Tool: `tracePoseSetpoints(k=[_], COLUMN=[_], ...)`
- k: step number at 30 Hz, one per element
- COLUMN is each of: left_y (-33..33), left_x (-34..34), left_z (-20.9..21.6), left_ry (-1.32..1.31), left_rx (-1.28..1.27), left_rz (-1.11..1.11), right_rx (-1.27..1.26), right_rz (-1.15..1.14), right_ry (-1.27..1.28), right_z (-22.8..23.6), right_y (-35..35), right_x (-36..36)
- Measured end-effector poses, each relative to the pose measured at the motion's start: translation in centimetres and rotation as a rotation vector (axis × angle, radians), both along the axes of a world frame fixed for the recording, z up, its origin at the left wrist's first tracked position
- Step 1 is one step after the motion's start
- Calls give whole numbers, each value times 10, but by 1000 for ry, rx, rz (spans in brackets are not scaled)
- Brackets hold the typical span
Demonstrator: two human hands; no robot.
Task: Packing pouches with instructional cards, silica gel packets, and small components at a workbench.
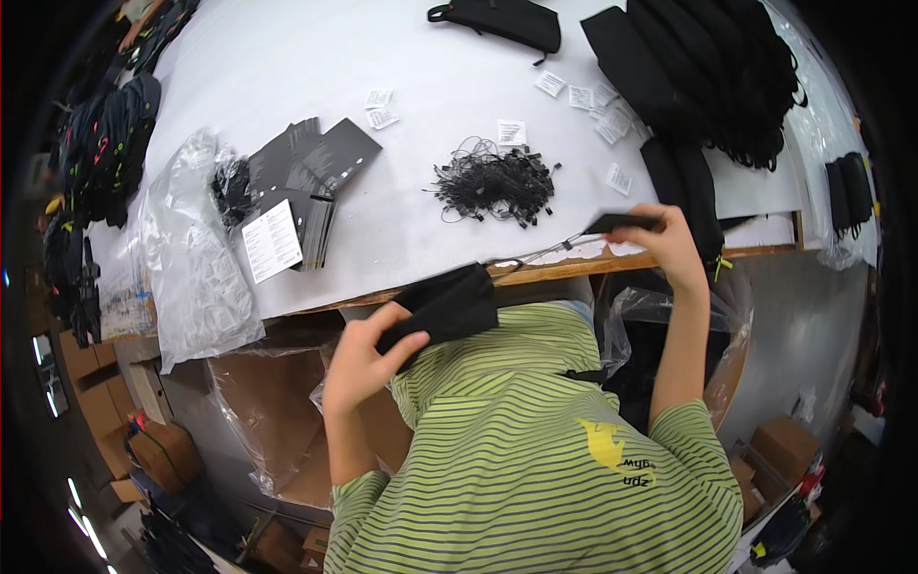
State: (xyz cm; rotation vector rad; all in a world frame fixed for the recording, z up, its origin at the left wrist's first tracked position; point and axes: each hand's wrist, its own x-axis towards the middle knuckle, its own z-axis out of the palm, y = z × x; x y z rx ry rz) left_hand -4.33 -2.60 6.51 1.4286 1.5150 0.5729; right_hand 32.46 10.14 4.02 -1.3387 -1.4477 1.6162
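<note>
My left hand (368,354) is closed on a black fabric pouch (449,308), held just off the table's front edge. From the pouch's end a small loop (504,264) sticks out, and a thin string (555,251) runs from there toward my right hand (665,244). That hand pinches a dark hang tag (617,223) between thumb and fingers, with the string stretched between the two hands. Beyond them on the table lies a tangled heap of black tag strings (492,182). Left of it are stacked dark hang tags (311,158), one showing its white printed side (273,241).
A clear plastic bag (196,258) hangs over the table's front left edge. Black pouches are piled (688,67) at the back right, with another pouch (502,24) at the back. Small white packets (612,122) lie scattered. Below the table stand plastic-lined cardboard boxes (273,411).
</note>
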Motion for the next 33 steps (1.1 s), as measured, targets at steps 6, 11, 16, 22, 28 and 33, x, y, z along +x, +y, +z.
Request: tracePoseSetpoints(k=[6,11,16,22,28,33], left_y=[-11,-11,-11,-11,10,31], left_x=[44,49,50,46,45,69], left_z=[14,17,14,11,9,15], left_ry=[-8,64,69,6,128,221], left_rx=[-136,-71,-49,-21,179,595], left_rz=[-251,-320,-348,-413,-411,-441], right_rx=[-693,-567,-586,-380,48,511], right_rz=[-838,-594,-783,-702,-3,516], right_ry=[960,841,703,531,-4,-565], right_z=[-32,-54,-40,-59,1,27], right_y=[-10,-22,-24,-21,-29,-44], right_x=[-81,-86,-110,-118,-91,-86])
